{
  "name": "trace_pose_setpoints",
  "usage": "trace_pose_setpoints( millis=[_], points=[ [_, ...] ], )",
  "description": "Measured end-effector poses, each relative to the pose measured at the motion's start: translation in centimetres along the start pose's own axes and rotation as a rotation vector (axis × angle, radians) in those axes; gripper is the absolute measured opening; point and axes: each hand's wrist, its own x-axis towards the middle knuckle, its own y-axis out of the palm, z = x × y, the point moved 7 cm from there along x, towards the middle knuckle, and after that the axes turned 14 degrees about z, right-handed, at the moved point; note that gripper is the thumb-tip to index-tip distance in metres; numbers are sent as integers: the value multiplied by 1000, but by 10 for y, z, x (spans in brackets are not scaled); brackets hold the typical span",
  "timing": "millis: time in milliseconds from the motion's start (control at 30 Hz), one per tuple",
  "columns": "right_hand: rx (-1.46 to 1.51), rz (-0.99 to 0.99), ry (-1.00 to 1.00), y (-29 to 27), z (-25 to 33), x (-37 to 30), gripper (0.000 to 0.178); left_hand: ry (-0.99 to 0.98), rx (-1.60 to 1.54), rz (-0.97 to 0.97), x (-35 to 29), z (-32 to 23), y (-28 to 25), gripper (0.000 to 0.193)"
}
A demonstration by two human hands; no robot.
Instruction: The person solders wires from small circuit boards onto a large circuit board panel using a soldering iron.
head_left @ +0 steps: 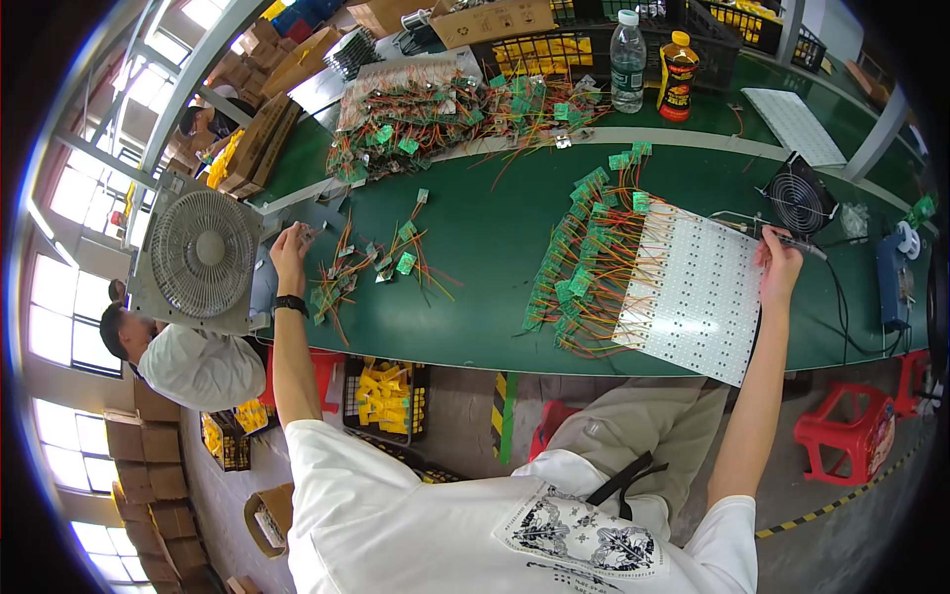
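My right hand (780,265) grips a soldering iron (800,244) above the right edge of a white panel (688,287) dotted with rows of small dark marks. Along the panel's left side, several small green circuit boards (579,282) hang on red and yellow wires. My left hand (289,249) is stretched out to the far left, its fingers pinched together. A small thing seems to be at the fingertips, too small to make out. Just right of that hand lies a loose group of wired circuit boards (406,262).
A big pile of wired boards (396,119) sits at the back, near a water bottle (627,61) and an orange-capped drink bottle (678,77). A fan (203,252) stands at left, a small black fan (800,196) and blue device (894,282) at right. A co-worker (193,361) sits at left.
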Motion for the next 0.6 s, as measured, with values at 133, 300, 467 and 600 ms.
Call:
trace_pose_setpoints(
  millis=[133, 300, 467, 600],
  points=[
    [6, -2, -8, -2, -2, 1, 13, -25, -108, -56, 20, -6, -10, 20],
    [18, 30, -12, 1, -6, 2, 14, 125, -116, -16, 60, -42, -30, 23],
    [-10, 6, -8, -8, -1, -3, 14, 323, 242, 83, 79, -60, 13, 44],
    [30, 18, 0, 4, -5, 2, 14, 289, 658, 202, 68, -37, -12, 44]
  ],
)
